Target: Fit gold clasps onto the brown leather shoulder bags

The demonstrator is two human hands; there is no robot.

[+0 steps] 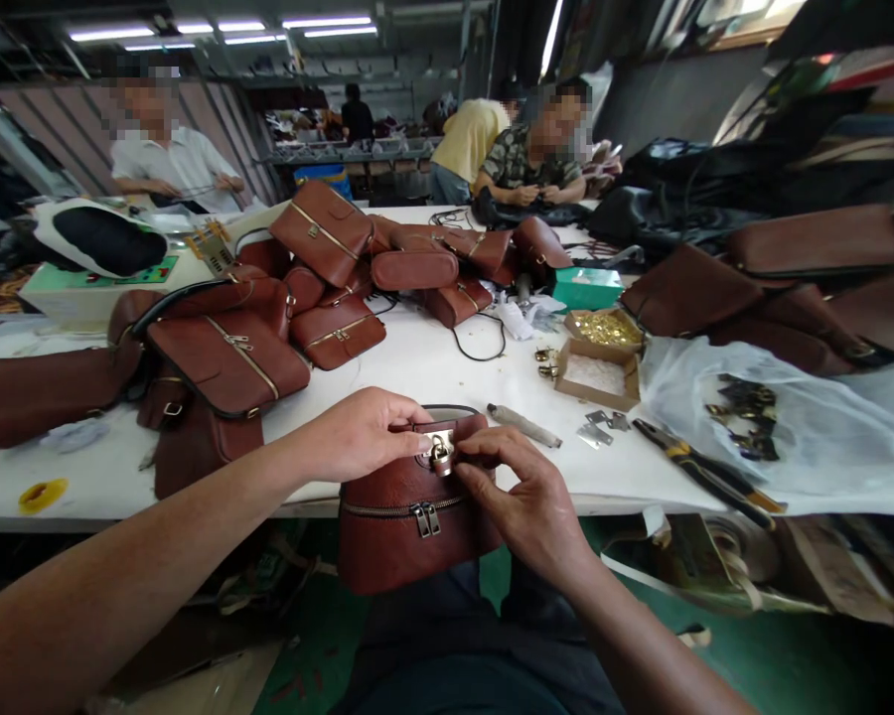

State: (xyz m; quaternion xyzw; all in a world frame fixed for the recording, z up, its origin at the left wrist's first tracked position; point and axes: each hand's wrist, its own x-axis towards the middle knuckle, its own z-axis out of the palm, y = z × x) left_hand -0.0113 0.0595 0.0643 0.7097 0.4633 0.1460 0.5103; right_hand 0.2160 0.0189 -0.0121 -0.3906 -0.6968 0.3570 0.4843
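A brown leather bag [417, 556] with a metal zipper and two pulls rests at the table's front edge, above the person's lap. A small gold padlock [442, 461] hangs at a metal plate on its upper part. From the left, my left hand [369, 429] pinches the bag's top beside the padlock, thumb at the plate. My right hand [525, 487] is on the padlock's other side, thumb and bent forefinger closed near the plate's right end; what lies between them is too small to make out.
Brown bags [227, 357] are heaped at the left and back. Pliers [704, 467], a plastic bag [812, 407] of metal fittings and a cardboard box [600, 374] lie to the right. Several people work beyond the table [417, 214].
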